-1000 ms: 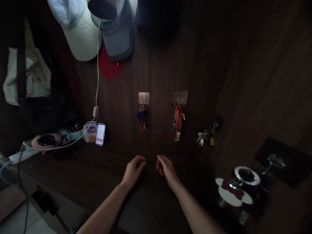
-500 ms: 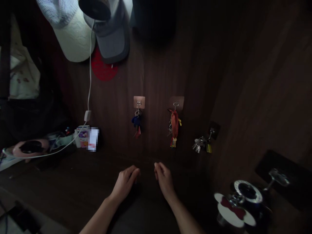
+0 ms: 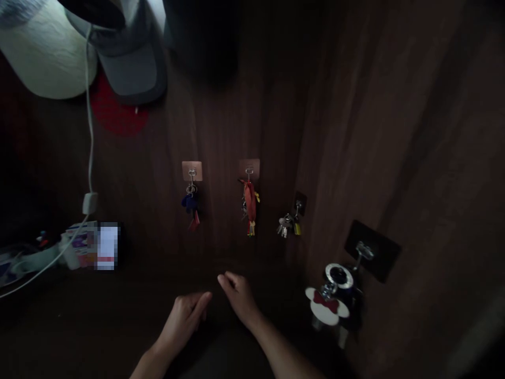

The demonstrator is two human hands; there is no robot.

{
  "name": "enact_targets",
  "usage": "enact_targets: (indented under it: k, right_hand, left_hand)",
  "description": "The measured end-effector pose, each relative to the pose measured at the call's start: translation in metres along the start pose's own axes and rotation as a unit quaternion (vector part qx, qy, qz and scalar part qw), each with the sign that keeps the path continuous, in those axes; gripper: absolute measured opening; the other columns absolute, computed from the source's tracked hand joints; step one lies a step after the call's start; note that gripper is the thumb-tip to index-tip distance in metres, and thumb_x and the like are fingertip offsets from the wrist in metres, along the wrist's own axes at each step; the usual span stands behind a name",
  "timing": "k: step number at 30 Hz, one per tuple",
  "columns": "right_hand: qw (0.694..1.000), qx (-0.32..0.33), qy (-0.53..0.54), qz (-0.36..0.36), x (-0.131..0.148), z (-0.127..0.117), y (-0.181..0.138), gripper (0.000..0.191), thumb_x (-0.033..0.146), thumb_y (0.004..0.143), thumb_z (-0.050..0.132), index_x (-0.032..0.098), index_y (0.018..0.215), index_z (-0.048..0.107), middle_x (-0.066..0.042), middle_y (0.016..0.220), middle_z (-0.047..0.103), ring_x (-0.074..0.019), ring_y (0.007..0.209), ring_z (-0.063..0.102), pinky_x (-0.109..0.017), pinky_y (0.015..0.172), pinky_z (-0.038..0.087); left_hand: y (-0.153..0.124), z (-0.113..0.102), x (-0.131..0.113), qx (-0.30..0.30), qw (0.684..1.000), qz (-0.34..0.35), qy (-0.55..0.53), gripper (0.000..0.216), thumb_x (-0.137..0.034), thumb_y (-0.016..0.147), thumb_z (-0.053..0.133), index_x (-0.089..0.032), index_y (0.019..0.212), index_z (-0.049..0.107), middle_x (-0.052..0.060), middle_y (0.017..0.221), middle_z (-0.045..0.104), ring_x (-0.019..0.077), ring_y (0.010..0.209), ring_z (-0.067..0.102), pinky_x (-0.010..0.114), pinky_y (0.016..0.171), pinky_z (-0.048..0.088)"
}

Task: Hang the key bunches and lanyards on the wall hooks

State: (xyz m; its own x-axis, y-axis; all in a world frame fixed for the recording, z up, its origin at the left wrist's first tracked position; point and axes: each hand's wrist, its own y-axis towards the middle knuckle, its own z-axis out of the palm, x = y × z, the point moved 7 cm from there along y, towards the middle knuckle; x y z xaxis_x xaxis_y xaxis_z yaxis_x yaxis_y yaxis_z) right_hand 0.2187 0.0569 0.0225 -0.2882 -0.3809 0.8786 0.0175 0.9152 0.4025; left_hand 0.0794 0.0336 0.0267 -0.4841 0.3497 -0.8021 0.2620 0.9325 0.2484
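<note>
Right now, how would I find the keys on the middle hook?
On the dark wooden wall, three bunches of keys hang in a row. The middle bunch alone has a long red strap; the left bunch shows blue, the right bunch mostly silver.

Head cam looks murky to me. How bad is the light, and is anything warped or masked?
Head view: very dim, corners falling to black; the left hand and right hand show, but the surface beneath them gives no detail. Head view: wide-angle distortion bends the wall wood grain at right. Head view: a pixelated patch masks a box at left; the white cap is brightest.
</note>
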Motion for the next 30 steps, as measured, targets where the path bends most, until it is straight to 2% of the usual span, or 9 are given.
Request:
enact_targets:
  k: [4, 8, 11, 14, 16, 17, 19, 21, 30]
  right_hand:
    - [1.000, 0.004, -0.001, -0.010, 0.014, -0.005, -0.009, 0.040, 0.046, 0.080, 0.045, 0.020, 0.051, 0.035, 0.005, 0.050, 0.030, -0.0094, 0.051, 0.029, -0.025, 0.051, 0.021]
    - [0.989, 0.017, 0.146, 0.022, 0.031, -0.017, -0.013, 0.041, 0.045, 0.080, 0.050, 0.021, 0.052, 0.033, 0.008, 0.044, 0.027, -0.0068, 0.043, 0.024, -0.024, 0.045, 0.017]
    - [0.939, 0.055, 0.339, 0.008, 0.055, -0.030, -0.015, 0.041, 0.039, 0.076, 0.059, 0.021, 0.053, 0.030, 0.011, 0.038, 0.024, -0.0049, 0.037, 0.017, -0.023, 0.041, 0.012]
    - [0.872, 0.115, 0.475, -0.012, 0.077, -0.044, -0.021, 0.031, 0.030, 0.072, 0.066, 0.020, 0.058, 0.040, 0.012, 0.038, 0.025, -0.0041, 0.037, 0.015, -0.020, 0.039, 0.014]
    - [0.850, 0.128, 0.511, -0.030, 0.086, -0.054, -0.026, 0.017, 0.024, 0.068, 0.070, 0.022, 0.076, 0.055, 0.013, 0.040, 0.026, -0.0034, 0.037, 0.015, -0.018, 0.039, 0.014]
    - [0.844, 0.134, 0.519, -0.035, 0.089, -0.057, -0.028, 0.031, 0.022, 0.066, 0.072, 0.026, 0.093, 0.058, 0.013, 0.041, 0.028, -0.0035, 0.037, 0.015, -0.018, 0.038, 0.015]
    - [0.841, 0.125, 0.525, -0.040, 0.092, -0.062, -0.030, 0.060, 0.020, 0.067, 0.072, 0.035, 0.120, 0.047, 0.013, 0.044, 0.030, -0.0039, 0.038, 0.015, -0.018, 0.038, 0.015]
    - [0.845, 0.112, 0.522, -0.035, 0.093, -0.063, -0.031, 0.073, 0.017, 0.070, 0.069, 0.040, 0.131, 0.035, 0.013, 0.045, 0.030, -0.0044, 0.039, 0.014, -0.017, 0.039, 0.016]
    - [0.850, 0.102, 0.516, -0.016, 0.092, -0.058, -0.028, 0.079, 0.015, 0.072, 0.065, 0.040, 0.136, 0.026, 0.013, 0.045, 0.027, -0.0049, 0.041, 0.013, -0.017, 0.039, 0.017]
  left_hand:
    - [0.000, -0.006, -0.004, -0.035, 0.999, -0.009, -0.034, 0.056, -0.064, 0.078, 0.034, -0.020, 0.044, 0.042, -0.003, 0.037, 0.035, 0.0093, 0.037, 0.034, 0.022, 0.042, 0.028]
    - [0.000, -0.020, -0.016, -0.076, 0.988, -0.019, -0.132, 0.054, -0.065, 0.071, 0.047, -0.019, 0.044, 0.040, -0.005, 0.038, 0.030, 0.0071, 0.037, 0.028, 0.021, 0.041, 0.023]
    - [-0.002, -0.030, -0.026, -0.062, 0.963, -0.021, -0.261, 0.053, -0.063, 0.067, 0.055, -0.018, 0.045, 0.040, -0.007, 0.039, 0.026, 0.0054, 0.039, 0.021, 0.020, 0.040, 0.020]
    - [-0.008, -0.038, -0.039, -0.011, 0.912, 0.010, -0.410, 0.044, -0.057, 0.066, 0.063, -0.017, 0.052, 0.051, -0.009, 0.037, 0.020, 0.0045, 0.041, 0.018, 0.020, 0.048, 0.030]
    - [-0.013, -0.041, -0.047, 0.018, 0.880, 0.026, -0.474, 0.032, -0.049, 0.066, 0.068, -0.019, 0.078, 0.064, -0.011, 0.037, 0.016, 0.0048, 0.042, 0.018, 0.021, 0.055, 0.034]
    - [-0.015, -0.041, -0.050, 0.030, 0.869, 0.030, -0.493, 0.038, -0.045, 0.066, 0.069, -0.023, 0.097, 0.064, -0.011, 0.038, 0.015, 0.0050, 0.042, 0.018, 0.022, 0.056, 0.033]
    - [-0.017, -0.039, -0.056, 0.049, 0.852, 0.039, -0.520, 0.061, -0.037, 0.069, 0.069, -0.030, 0.126, 0.048, -0.012, 0.039, 0.015, 0.0058, 0.044, 0.018, 0.021, 0.056, 0.031]
    - [-0.016, -0.036, -0.060, 0.061, 0.837, 0.049, -0.542, 0.072, -0.032, 0.072, 0.066, -0.034, 0.135, 0.033, -0.012, 0.039, 0.013, 0.0062, 0.044, 0.018, 0.021, 0.056, 0.029]
    - [-0.006, -0.028, -0.059, 0.062, 0.785, 0.055, -0.613, 0.072, -0.021, 0.073, 0.064, -0.032, 0.136, 0.032, -0.011, 0.040, 0.011, 0.0076, 0.045, 0.016, 0.020, 0.055, 0.028]
